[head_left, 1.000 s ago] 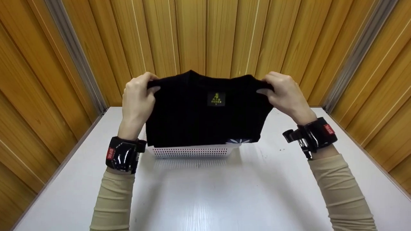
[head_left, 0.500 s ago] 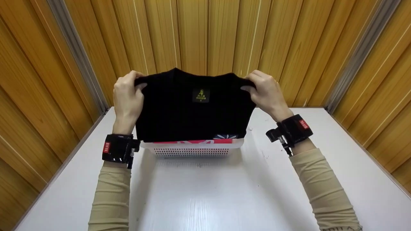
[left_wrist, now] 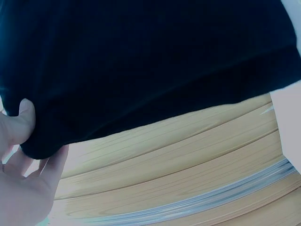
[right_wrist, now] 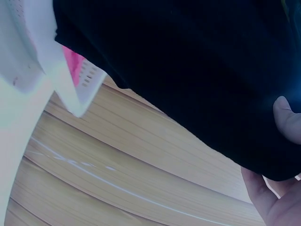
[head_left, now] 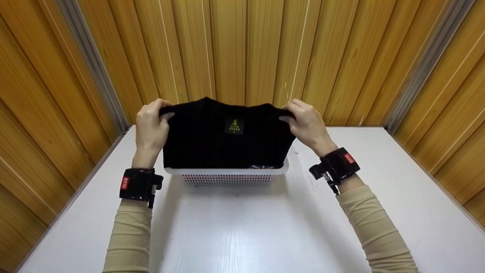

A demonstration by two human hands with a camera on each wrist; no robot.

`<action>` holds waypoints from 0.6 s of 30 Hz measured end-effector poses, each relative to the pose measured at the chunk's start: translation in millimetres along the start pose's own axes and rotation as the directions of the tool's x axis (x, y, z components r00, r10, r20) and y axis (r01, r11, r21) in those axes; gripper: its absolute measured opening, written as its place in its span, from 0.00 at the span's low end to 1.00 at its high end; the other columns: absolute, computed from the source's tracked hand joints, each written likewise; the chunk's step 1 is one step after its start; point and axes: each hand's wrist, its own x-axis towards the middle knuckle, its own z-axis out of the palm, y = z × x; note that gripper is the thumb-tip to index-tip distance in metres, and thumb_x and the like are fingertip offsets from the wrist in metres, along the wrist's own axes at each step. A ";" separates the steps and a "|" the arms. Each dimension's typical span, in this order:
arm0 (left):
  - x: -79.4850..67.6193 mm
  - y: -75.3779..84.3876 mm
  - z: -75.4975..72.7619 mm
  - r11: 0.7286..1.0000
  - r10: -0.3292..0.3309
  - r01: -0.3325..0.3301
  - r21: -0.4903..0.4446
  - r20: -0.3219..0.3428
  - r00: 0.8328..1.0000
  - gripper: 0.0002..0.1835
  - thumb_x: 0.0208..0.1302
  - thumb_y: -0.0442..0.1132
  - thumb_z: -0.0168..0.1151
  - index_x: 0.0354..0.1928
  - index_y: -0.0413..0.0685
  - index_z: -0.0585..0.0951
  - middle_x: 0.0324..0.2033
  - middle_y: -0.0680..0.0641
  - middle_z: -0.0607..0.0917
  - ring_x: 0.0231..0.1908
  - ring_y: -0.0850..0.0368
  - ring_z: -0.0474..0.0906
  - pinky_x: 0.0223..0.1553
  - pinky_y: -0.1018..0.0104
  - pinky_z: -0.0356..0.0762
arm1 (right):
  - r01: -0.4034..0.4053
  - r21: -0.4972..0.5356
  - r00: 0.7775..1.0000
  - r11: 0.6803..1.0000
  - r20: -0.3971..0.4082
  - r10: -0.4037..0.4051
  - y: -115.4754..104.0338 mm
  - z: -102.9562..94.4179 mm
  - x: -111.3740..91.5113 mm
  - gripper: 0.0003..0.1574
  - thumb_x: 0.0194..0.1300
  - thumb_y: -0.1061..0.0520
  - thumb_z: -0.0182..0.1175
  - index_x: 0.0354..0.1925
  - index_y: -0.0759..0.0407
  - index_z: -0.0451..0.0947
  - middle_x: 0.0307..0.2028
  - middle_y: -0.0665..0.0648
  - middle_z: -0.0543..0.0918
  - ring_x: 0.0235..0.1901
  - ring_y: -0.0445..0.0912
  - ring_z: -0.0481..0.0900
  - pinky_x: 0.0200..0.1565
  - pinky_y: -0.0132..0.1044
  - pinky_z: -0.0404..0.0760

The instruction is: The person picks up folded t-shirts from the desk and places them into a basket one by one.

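Observation:
A black T-shirt (head_left: 223, 144) hangs upright by its shoulders, its neckline up and a dark neck label with yellow print facing me. My left hand (head_left: 151, 127) pinches the left shoulder between thumb and fingers; the left wrist view shows the thumb on the near side of the cloth. At the other shoulder my right hand (head_left: 307, 123) grips in the same way. Below, the shirt's lower part drops behind the front rim of a white perforated basket (head_left: 227, 172). A bit of a printed pattern shows low on the right of the cloth.
The basket stands on a white table (head_left: 235, 227) toward its far side. Pink cloth (right_wrist: 73, 63) lies inside it, seen past the shirt in the right wrist view. Wood-look panel walls (head_left: 242, 49) enclose the table at the back and both sides.
Both hands first moved left with the shirt, then came down. Its lower edge now sits behind the basket's front rim, and the pink strip seen below it is covered.

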 end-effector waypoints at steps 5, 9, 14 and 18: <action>-10.3 -4.3 -2.0 1.000 -0.016 0.016 0.002 0.063 0.998 0.07 0.58 0.28 0.62 0.39 0.33 0.81 0.39 0.35 0.85 0.43 0.37 0.78 0.48 0.47 0.72 | -0.001 0.013 1.000 1.000 0.027 0.000 1.6 6.3 -9.1 0.06 0.60 0.61 0.64 0.37 0.63 0.82 0.35 0.58 0.83 0.39 0.53 0.83 0.44 0.47 0.80; -16.6 -7.0 -0.6 1.000 -0.013 0.013 0.004 0.084 0.996 0.07 0.58 0.28 0.62 0.39 0.34 0.81 0.38 0.35 0.85 0.44 0.37 0.79 0.48 0.46 0.73 | -0.006 0.012 0.999 1.000 0.032 0.006 4.2 11.1 -14.0 0.06 0.59 0.61 0.64 0.37 0.62 0.82 0.34 0.58 0.82 0.38 0.53 0.83 0.42 0.48 0.80; -23.0 -11.0 8.3 1.000 -0.010 0.008 0.024 0.092 0.996 0.07 0.57 0.27 0.62 0.39 0.33 0.81 0.38 0.35 0.85 0.43 0.36 0.79 0.47 0.45 0.73 | -0.035 0.008 0.998 0.999 0.045 0.035 9.9 19.6 -17.8 0.07 0.59 0.61 0.64 0.37 0.62 0.82 0.34 0.59 0.83 0.39 0.54 0.83 0.43 0.49 0.80; -24.2 -12.6 18.2 0.998 -0.036 0.030 0.049 0.107 0.994 0.08 0.59 0.28 0.61 0.41 0.33 0.80 0.41 0.34 0.85 0.45 0.35 0.78 0.48 0.45 0.73 | -0.073 0.032 0.996 0.997 0.048 0.072 17.9 29.2 -18.5 0.07 0.58 0.63 0.64 0.37 0.64 0.82 0.36 0.61 0.83 0.40 0.56 0.83 0.45 0.49 0.80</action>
